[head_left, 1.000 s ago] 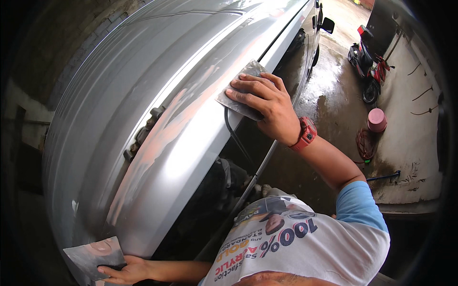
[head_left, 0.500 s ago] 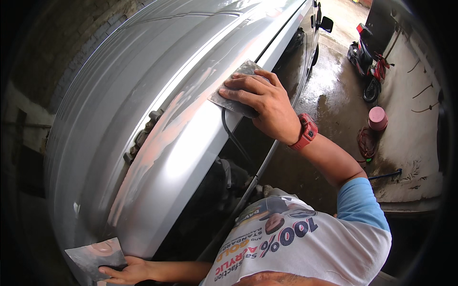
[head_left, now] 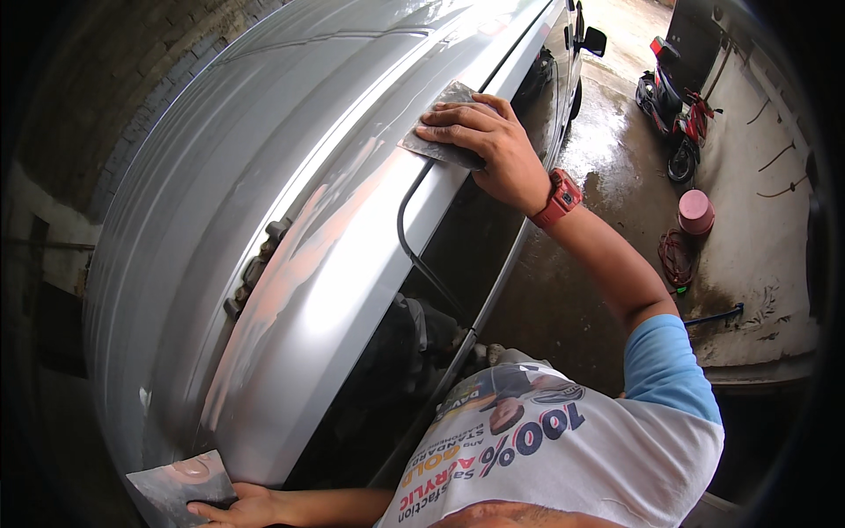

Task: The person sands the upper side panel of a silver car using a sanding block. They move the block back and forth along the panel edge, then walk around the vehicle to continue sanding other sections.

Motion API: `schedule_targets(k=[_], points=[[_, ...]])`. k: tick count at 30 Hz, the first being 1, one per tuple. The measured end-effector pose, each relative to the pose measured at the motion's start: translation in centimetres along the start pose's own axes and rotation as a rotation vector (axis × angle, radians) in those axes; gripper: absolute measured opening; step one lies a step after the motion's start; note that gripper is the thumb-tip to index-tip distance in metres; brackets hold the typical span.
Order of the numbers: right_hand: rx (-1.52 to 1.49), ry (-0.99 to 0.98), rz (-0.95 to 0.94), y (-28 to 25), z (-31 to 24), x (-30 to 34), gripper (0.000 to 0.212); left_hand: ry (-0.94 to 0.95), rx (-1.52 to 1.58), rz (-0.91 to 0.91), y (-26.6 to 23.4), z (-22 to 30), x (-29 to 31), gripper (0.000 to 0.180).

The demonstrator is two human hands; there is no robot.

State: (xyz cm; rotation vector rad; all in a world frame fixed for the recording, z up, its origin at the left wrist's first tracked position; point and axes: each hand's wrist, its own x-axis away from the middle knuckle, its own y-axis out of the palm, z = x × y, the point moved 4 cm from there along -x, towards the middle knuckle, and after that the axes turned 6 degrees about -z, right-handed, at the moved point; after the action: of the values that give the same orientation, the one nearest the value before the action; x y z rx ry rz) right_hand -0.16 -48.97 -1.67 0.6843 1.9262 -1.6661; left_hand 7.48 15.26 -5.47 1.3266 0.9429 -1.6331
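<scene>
A flat metal putty spreader [head_left: 458, 95] is under the fingers of my right hand [head_left: 510, 158], pressed against the edge of a silver van's roof [head_left: 282, 132]. My right hand is closed on it, with a red watch on the wrist. At the lower left, my left hand [head_left: 255, 506] grips a square metal sheet [head_left: 167, 493] by its corner. A pinkish lump of putty [head_left: 189, 473] sits on that sheet. Pink and grey smears of putty [head_left: 321, 233] run along the roof edge between my hands.
A loose black rubber strip [head_left: 402, 220] hangs from the roof edge over the dark window. A roof bracket [head_left: 255, 264] stands beside the smears. Along the wall on the right are a red scooter [head_left: 673, 110], a pink bucket [head_left: 696, 212] and a coiled hose [head_left: 674, 260] on a wet floor.
My right hand and the spreader have moved a little farther along the roof edge. More of the black strip hangs in view. The left hand with its sheet has barely shifted.
</scene>
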Motion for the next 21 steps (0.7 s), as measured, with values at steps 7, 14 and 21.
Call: schedule_targets(k=[7, 14, 21], points=[[0.065, -0.06, 0.023, 0.1, 1.1, 1.9, 0.064, -0.018, -0.016, 0.023, -0.2, -1.0, 0.6, 0.062], [0.166, 0.011, -0.023, -2.9, 2.0, -1.9, 0.062, -0.226, 0.238, 0.157, 0.3, 1.1, -1.2, 0.056], [0.057, -0.017, -0.069, -1.3, -0.5, -1.5, 0.054, -0.419, 0.626, 0.151, 0.4, 3.0, -2.0, 0.055]])
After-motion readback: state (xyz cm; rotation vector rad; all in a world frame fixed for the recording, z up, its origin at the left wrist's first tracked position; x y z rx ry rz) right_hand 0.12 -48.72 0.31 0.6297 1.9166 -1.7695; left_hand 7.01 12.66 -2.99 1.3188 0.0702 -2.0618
